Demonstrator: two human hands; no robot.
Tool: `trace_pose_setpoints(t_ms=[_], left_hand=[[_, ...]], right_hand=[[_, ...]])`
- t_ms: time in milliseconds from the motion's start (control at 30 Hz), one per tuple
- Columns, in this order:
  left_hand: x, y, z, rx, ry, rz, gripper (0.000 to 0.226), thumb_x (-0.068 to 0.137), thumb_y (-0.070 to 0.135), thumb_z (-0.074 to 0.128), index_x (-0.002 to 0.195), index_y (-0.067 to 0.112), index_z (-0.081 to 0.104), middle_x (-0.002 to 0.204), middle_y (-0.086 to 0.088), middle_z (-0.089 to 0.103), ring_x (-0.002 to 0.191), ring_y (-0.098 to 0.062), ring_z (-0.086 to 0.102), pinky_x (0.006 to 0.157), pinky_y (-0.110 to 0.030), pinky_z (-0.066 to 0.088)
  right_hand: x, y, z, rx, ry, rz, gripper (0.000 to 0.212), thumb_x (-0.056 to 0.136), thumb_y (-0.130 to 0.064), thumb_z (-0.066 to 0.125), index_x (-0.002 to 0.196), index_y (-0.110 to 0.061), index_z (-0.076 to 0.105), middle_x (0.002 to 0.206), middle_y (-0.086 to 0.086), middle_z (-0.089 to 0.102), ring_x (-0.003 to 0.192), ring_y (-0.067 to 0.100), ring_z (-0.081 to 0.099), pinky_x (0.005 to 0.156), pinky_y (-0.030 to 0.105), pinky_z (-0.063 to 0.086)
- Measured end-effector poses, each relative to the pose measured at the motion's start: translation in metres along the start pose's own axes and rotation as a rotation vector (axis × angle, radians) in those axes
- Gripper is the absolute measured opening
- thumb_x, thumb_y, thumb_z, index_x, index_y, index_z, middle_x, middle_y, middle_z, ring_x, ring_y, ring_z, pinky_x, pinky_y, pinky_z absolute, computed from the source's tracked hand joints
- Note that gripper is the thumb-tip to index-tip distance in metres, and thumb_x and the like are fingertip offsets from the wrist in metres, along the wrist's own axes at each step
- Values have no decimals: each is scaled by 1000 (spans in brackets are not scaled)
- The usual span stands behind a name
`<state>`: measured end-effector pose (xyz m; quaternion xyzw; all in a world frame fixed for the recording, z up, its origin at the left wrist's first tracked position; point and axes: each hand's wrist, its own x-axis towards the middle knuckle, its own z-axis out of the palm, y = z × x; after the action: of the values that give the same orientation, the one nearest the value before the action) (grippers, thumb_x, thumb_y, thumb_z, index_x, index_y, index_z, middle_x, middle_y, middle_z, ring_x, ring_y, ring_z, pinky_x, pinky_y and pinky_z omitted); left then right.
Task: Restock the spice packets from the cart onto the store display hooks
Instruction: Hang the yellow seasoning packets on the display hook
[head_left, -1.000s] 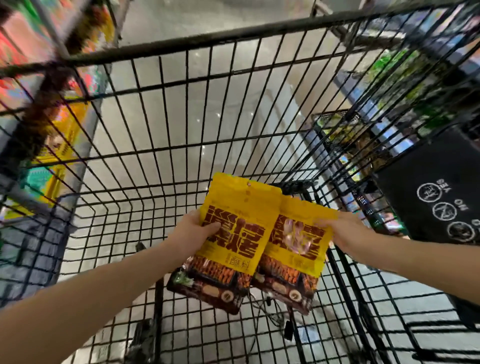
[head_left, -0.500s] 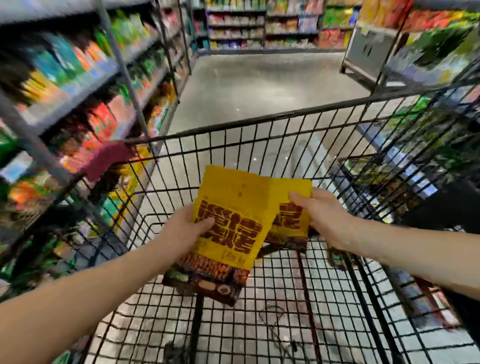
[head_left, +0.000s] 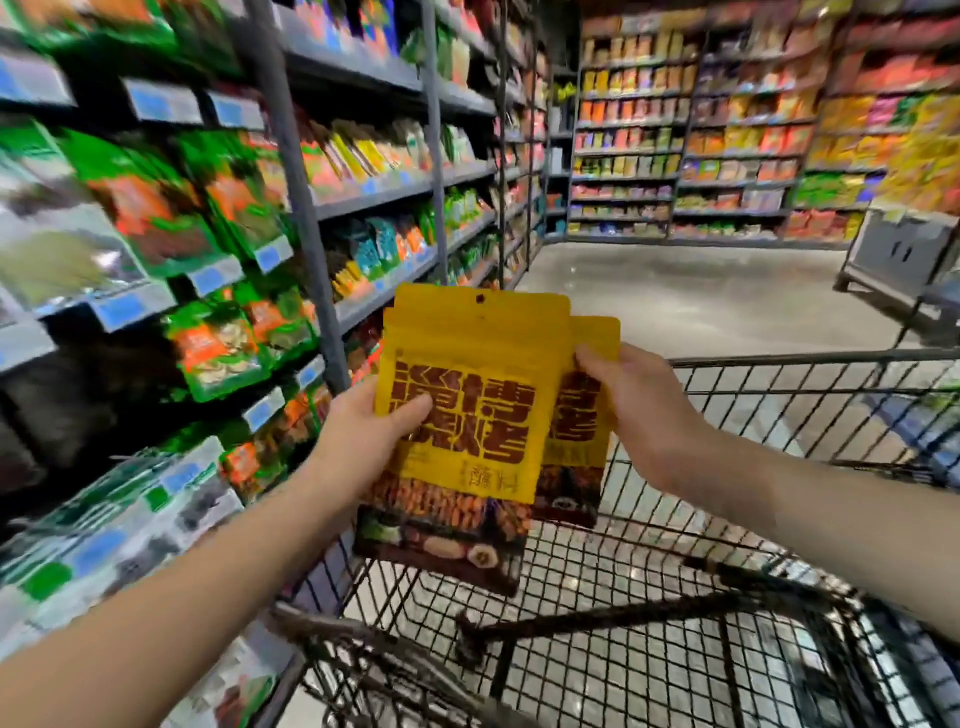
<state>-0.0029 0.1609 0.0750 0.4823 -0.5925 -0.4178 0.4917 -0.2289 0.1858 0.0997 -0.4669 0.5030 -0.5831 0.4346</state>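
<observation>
Risen above the cart (head_left: 810, 357): left hand (head_left: 363, 439) grips front packet (head_left: 467, 343), right hand (head_left: 641, 410) pinches rear packet (head_left: 579, 441).

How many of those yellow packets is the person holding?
2. The front packet is gripped by the left hand; the second packet sits partly behind it, pinched by the right hand. More could be stacked hidden behind the front one.

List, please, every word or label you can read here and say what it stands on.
"淄博烧烤" (stylised, my best reading): front yellow spice packet.
"蘸料", roughly: small box lower on it.
Same lettering, half hidden: rear yellow spice packet.
Too blurred to read: blue shelf price tags.
</observation>
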Motion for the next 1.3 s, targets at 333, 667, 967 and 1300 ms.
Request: trace_pose_setpoints(t_ms=[333,667,967,1300], left_hand=[[-75,73,-132,45,372,142,5,92,18,62,95,18,67,90,-4,75,80,-21,71,72,-35,56],[-223,73,-255,151,840,145,7,90,14,64,86,20,65,72,7,73,63,-9,68,63,-28,50],[-364,69,-327,209,1185,55,8,93,16,61,90,23,63,89,1,72,78,-14,69,64,-27,52],[-458,76,-382,228,1464,50,6,91,19,64,94,24,62,89,2,72,79,-15,70,62,-29,51]], right_hand=[[-32,-68,136,100,-159,-154,60,67,-62,58,112,-22,60,133,6,56,119,27,55,100,58,43],[-117,-67,291,166,-649,-140,28,103,-21,38,92,-7,60,84,4,64,72,15,62,71,35,51],[-231,-52,419,168,-957,-123,36,94,-37,46,111,-8,59,114,9,64,108,27,59,98,48,45],[-317,-80,522,227,-1125,-264,33,100,-34,46,108,-8,64,114,21,65,108,36,60,97,53,47]])
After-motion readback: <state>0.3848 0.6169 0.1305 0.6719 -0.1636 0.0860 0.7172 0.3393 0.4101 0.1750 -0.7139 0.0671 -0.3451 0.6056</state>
